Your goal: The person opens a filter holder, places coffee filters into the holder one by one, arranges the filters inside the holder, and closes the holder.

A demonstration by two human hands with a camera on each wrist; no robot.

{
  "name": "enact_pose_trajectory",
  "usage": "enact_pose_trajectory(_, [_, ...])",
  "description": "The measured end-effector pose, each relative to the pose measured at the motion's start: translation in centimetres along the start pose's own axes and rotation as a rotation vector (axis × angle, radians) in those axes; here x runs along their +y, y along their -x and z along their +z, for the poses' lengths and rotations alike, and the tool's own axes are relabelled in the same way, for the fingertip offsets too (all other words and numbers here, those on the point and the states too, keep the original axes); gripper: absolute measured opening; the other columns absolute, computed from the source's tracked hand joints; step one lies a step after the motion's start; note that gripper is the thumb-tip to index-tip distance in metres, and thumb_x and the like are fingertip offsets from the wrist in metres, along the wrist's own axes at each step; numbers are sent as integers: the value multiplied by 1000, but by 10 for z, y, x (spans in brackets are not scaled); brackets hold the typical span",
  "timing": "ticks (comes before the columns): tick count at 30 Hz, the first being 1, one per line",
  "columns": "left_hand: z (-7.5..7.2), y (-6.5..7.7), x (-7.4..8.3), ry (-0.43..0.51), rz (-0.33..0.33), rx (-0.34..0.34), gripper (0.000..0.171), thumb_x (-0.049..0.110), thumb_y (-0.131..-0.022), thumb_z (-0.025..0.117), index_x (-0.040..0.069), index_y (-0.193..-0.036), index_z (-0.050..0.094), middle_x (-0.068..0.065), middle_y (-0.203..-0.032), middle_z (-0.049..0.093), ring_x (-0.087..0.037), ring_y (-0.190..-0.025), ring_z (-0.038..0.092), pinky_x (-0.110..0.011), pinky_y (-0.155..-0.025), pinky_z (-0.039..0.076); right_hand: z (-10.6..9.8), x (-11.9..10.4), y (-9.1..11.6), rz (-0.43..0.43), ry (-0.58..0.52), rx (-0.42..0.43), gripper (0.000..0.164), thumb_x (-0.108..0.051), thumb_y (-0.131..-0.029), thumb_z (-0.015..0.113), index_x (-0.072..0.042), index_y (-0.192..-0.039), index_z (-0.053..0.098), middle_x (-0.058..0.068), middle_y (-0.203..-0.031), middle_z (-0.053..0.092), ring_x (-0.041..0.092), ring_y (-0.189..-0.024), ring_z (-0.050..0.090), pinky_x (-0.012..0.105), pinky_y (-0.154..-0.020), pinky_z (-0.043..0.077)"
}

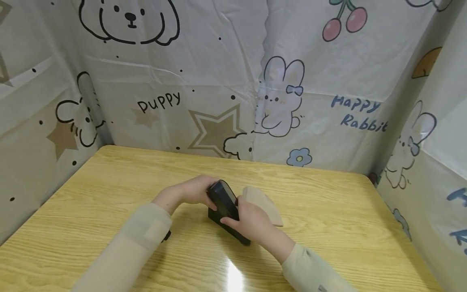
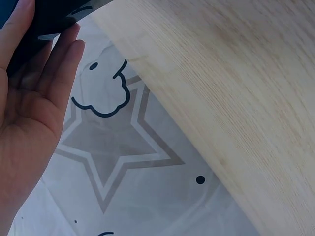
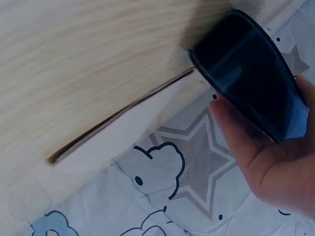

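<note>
while both hands work on one black object (image 1: pixel 223 198) near the middle of the table (image 1: pixel 339 202), the left hand (image 1: pixel 195 190) grips it from about ten o'clock and the right hand (image 1: pixel 251 221) from about four. the left thumb and fingers lie on opposite sides of the object, pinching it; the right hand likewise holds it between thumb and fingers. the object's upper part tilts towards eleven o'clock above a darker lower part that slants towards five; whether that lower part touches the tabletop, i cannot tell. seen from the right wrist, the surface is glossy, with one rounded corner.

just beyond the right hand, at about two o'clock from the object, a pale flat piece (image 1: pixel 265 206) lies on the wood, its edge brown. a small black item (image 1: pixel 166 236) pokes out between eight and nine o'clock, mostly hidden by the left sleeve (image 1: pixel 124 247). printed cloth (image 1: pixel 204 77) hangs round the table, with "puppy" at eleven o'clock and "happy rabbit" at two. a bright reflection shines on the tabletop at six o'clock.
</note>
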State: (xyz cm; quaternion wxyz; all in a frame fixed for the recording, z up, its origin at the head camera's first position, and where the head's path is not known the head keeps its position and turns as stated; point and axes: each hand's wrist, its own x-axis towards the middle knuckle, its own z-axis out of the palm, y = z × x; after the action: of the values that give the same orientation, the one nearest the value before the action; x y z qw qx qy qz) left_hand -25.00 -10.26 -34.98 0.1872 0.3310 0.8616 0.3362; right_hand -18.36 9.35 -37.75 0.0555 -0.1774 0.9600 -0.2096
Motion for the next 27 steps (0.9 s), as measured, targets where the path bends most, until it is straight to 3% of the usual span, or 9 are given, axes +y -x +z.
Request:
enact_pose_trajectory(5, [1, -1, 0, -21, 8, 3, 38, 10, -73, 79, 12, -108, 63, -2, -105, 67, -15, -97, 62, -35, -89, 48, -5, -10, -8, -38, -35, 77, 53, -47, -87, 61, 0, -109, 47, 8, -83, 60, 14, -61, 53, 27, -53, 43])
enact_pose_trajectory(12, [1, -2, 1, -37, 2, 4, 40, 12, -72, 80, 14, -109, 63, -1, -109, 66, -15, -100, 60, -37, -92, 46, -17, -23, -13, -63, -15, 146, 46, -36, -84, 67, -2, -109, 50, 9, -87, 62, 14, -64, 55, 26, -54, 44])
enact_pose_trajectory(18, [1, -4, 1, -72, 3, 16, 40, 8, -68, 82, 12, -103, 63, 0, -103, 67, -14, -97, 60, -37, -91, 46, -23, -19, -10, -90, -26, 184, 58, -31, -82, 70, -3, -125, 43, 12, -98, 65, 15, -67, 57, 26, -56, 45])
enact_pose_trajectory(23, [0, -4, 5, -111, -23, 13, 37, 9, -66, 84, 11, -94, 61, 1, -92, 65, -10, -83, 58, -30, -81, 48, -31, -17, -3, -158, 54, 230, 74, -28, -81, 70, -15, -143, 31, 7, -100, 62, 11, -55, 46, 23, -45, 38])
enact_pose_trajectory(27, [1, -5, 7, -121, -38, 8, 35, 10, -66, 84, 10, -89, 57, 2, -85, 62, -9, -75, 52, -27, -73, 45, -36, -14, 3, -223, 122, 248, 68, -25, -82, 69, -22, -142, 36, 7, -105, 57, 10, -51, 40, 21, -42, 34])
